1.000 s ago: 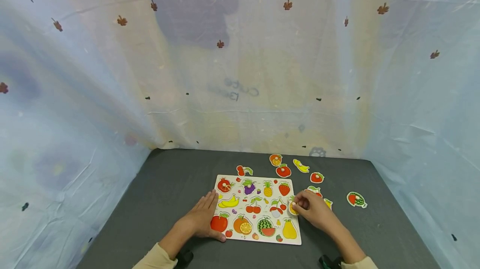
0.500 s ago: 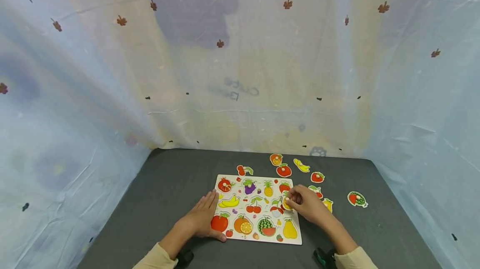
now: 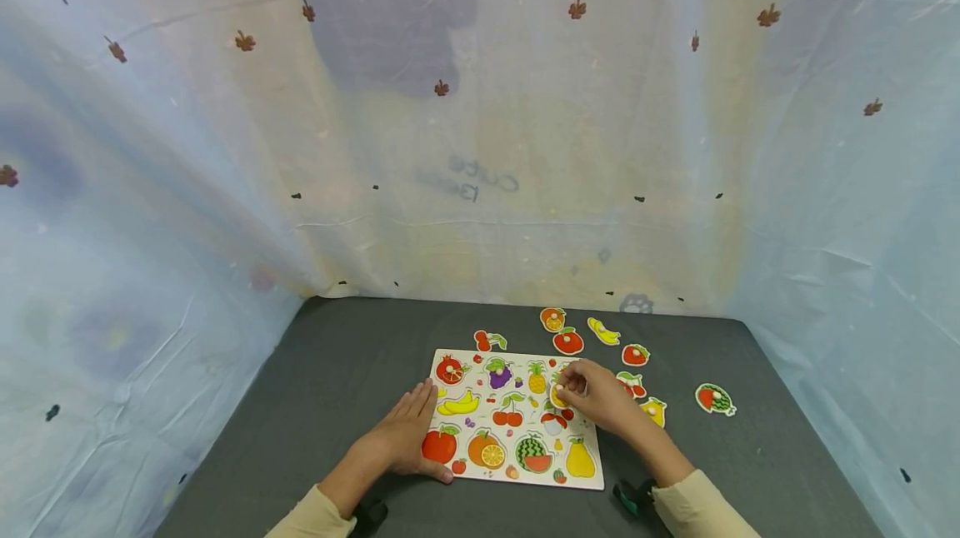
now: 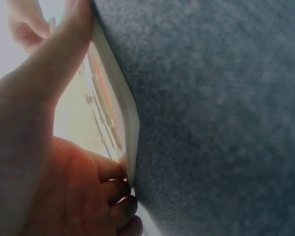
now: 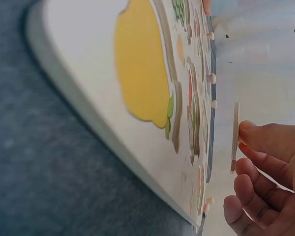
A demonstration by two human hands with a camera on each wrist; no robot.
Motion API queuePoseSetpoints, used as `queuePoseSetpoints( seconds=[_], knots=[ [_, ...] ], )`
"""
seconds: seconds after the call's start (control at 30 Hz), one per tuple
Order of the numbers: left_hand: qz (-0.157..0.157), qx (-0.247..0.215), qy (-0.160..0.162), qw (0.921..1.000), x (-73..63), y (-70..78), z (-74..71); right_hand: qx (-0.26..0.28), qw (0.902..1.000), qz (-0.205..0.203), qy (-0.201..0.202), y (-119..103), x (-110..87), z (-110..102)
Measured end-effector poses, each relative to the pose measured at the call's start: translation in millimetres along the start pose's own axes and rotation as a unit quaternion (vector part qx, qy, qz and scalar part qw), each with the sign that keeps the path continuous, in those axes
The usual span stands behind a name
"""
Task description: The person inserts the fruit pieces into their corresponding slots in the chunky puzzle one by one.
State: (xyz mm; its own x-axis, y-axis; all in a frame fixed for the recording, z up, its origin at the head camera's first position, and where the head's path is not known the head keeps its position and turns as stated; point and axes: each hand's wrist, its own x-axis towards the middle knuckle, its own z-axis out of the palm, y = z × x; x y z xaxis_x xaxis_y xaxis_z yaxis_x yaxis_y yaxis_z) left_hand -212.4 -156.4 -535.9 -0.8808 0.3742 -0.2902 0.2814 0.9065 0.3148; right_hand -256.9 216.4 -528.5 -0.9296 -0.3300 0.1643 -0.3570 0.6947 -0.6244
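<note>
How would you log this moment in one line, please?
left hand: touches board | right hand: pinches puzzle piece above board | watermelon piece: on table

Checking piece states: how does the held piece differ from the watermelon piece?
The held piece is raised above the board, pinched in the right grip; the watermelon piece lies on the table. The held piece shows yellow; the watermelon piece, red and green. Both have pale borders.

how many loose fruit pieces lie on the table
8: cherries beyond the board; orange, red piece, bananas, smaller red piece at back right; red-green piece, yellow piece by right forearm; watermelon farthest right. Arm may hide others.
</note>
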Motion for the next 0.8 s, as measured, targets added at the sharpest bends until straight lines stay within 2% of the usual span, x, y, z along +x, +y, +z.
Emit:
queuePoseSetpoints(
  seconds=[0.5,0.8],
  knots=[
    [0.004,0.001,-0.002,1.0,0.2,-0.7,0.0,0.001,0.9994,-0.03,-0.016,0,19.9,9],
    [0.001,0.004,-0.006,1.0,1.2,-0.6,-0.3,0.002,0.9996,-0.016,-0.022,0,32.4,15]
  ],
)
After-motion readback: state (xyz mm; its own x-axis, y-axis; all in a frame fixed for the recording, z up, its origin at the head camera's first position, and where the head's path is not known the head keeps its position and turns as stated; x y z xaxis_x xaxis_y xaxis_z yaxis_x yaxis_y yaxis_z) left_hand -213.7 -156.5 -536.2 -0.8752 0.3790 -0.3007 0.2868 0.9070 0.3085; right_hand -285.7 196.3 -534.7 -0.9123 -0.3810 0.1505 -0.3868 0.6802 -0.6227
